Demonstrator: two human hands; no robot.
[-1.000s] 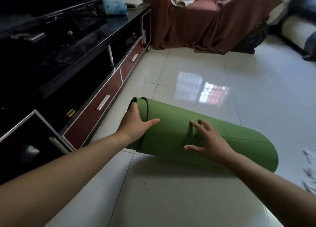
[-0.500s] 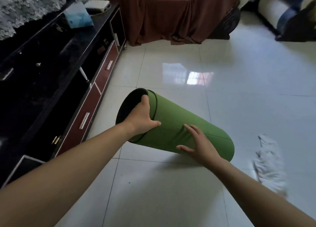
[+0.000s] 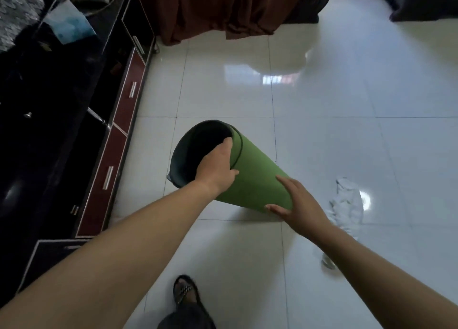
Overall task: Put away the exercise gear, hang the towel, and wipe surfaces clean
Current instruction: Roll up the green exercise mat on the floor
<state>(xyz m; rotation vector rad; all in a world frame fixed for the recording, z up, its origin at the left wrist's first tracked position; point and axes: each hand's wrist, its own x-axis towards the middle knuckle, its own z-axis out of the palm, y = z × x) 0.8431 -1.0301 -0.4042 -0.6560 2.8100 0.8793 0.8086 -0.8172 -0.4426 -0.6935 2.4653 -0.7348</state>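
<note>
A rolled green exercise mat (image 3: 255, 177) stands tilted on the white tiled floor, its dark open end up and to the left. My left hand (image 3: 218, 167) grips the rim of that upper end, fingers inside the roll and thumb on the outside. My right hand (image 3: 297, 204) rests flat with spread fingers against the mat's lower end near the floor. A crumpled white towel (image 3: 347, 204) lies on the tiles just right of my right hand.
A long black TV cabinet (image 3: 74, 120) with dark red drawers (image 3: 128, 93) runs along the left. A sofa under a brown cover (image 3: 223, 8) stands at the back. A blue tissue pack (image 3: 69, 23) sits on the cabinet. My sandalled foot (image 3: 184, 294) is at the bottom.
The mat has gone from lying flat on the floor to tilted up on its right end. My left hand lifted the open end. The view tipped downward, and the towel and my foot came into sight.
</note>
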